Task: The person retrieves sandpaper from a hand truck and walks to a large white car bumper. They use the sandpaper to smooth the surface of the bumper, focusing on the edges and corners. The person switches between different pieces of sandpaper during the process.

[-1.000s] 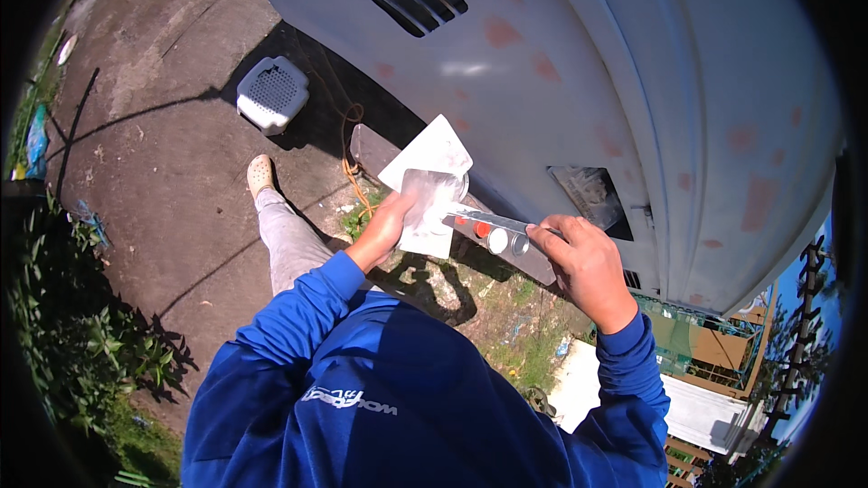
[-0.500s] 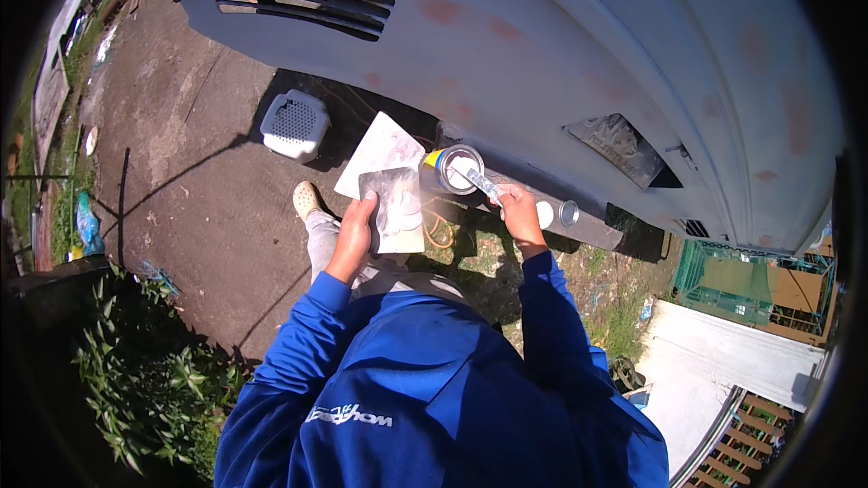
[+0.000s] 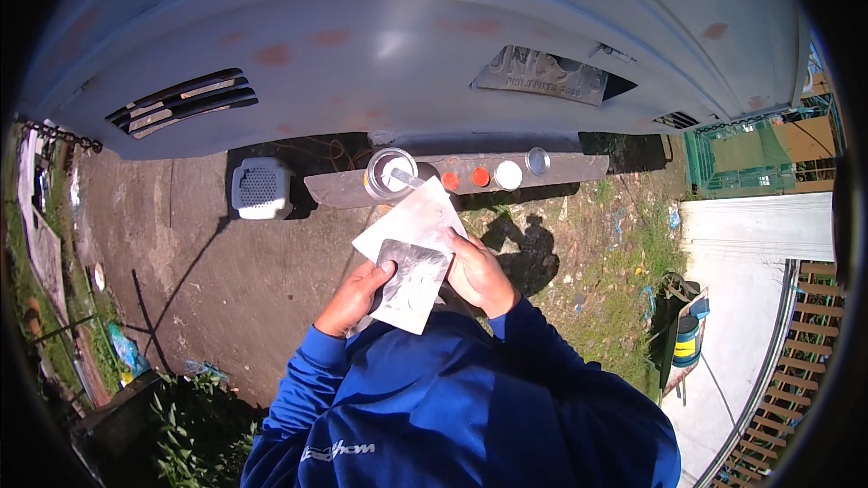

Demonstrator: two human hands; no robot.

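Held low in front of me is a white board point(image 3: 414, 217) with faint pinkish smears. A flat, shiny grey plate point(image 3: 409, 264) overlaps its near part. My left hand point(image 3: 357, 296) grips the grey plate, thumb on top. My right hand point(image 3: 479, 276) clasps the right edge of the white board, its fingers hidden underneath. Just beyond the board stands an open can point(image 3: 371, 176) of whitish paste. A flat scraper-like tool point(image 3: 409, 179) leans in it, its lower end out of sight; neither hand touches it.
A plank point(image 3: 334, 190) bears the can, two small orange-red pots point(image 3: 480, 177), a white round lid or tub point(image 3: 508, 175) and a metal lid point(image 3: 537, 161). Above hangs a grey vehicle panel point(image 3: 362, 81) with reddish patches. A white plastic stool point(image 3: 260, 188) stands left.
My right hand has left the tool in the can and taken hold of the white board. My view has turned, showing the plank and pots more fully.
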